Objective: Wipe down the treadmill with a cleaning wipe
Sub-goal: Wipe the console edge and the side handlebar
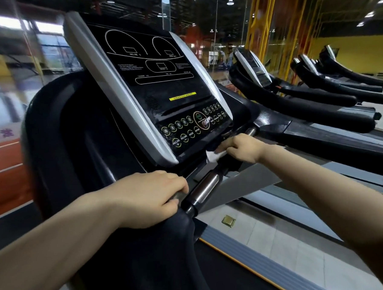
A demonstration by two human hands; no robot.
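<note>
Below console (158, 84) of treadmill (92, 132): white cleaning wipe (214, 156) bunched on black ledge, pressed under right hand (241, 147), fingers curled over it. Left hand (151, 193) wrapped round handlebar grip (203, 189). Risk: wipe edge strays upward, presses buttons (186, 131); small wad could slip out.

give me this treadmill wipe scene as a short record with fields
place: gym, row of treadmills
left hand: grips the handlebar sensor grip
right hand: presses a white cleaning wipe on the bar just below the console
console display: dark, button panel at its lower end
wipe position: below the buttons, not on them
</note>
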